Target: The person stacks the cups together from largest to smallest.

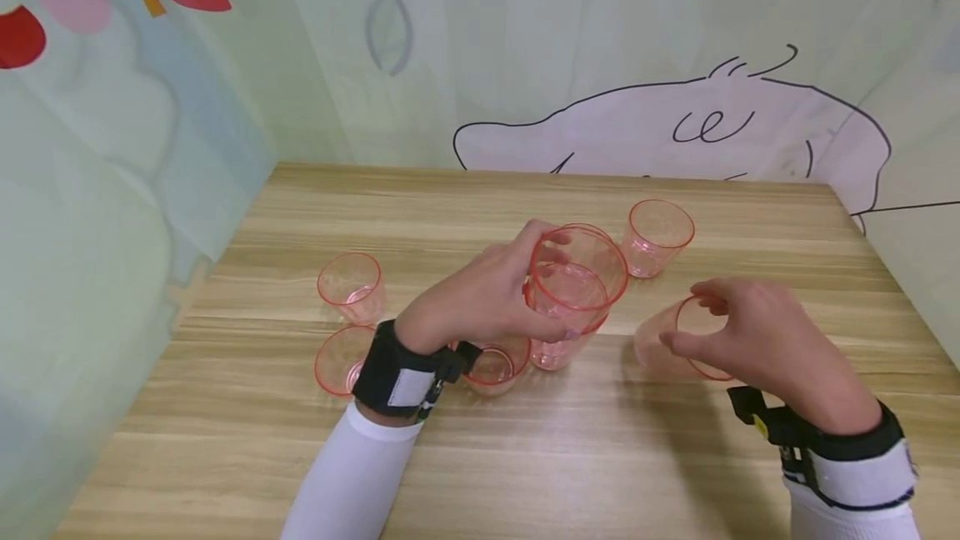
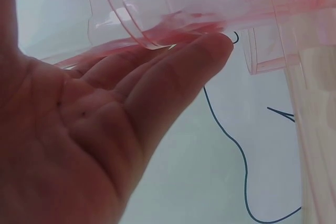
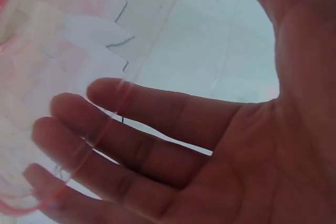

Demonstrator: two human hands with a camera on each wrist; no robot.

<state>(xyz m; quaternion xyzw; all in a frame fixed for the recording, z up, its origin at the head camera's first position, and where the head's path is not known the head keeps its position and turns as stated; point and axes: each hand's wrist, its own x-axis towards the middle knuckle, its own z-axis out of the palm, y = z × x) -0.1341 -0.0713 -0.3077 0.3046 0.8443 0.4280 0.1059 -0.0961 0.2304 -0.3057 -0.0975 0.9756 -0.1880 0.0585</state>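
My left hand grips a stack of nested, clear pink cups with red rims, thumb on the near side and fingers round the far side. In the left wrist view, the fingers lie along the stack's clear wall. To the right, my right hand holds another clear pink cup by its rim; this cup is tipped sideways, its mouth toward the palm. The right wrist view has the fingers spread along the cup's see-through wall.
One pink cup stands behind the stack at the back right. Another cup sits just below the left hand. At the left are two more, a farther cup and a nearer cup partly behind the wrist strap. Printed cloth walls border the wooden table.
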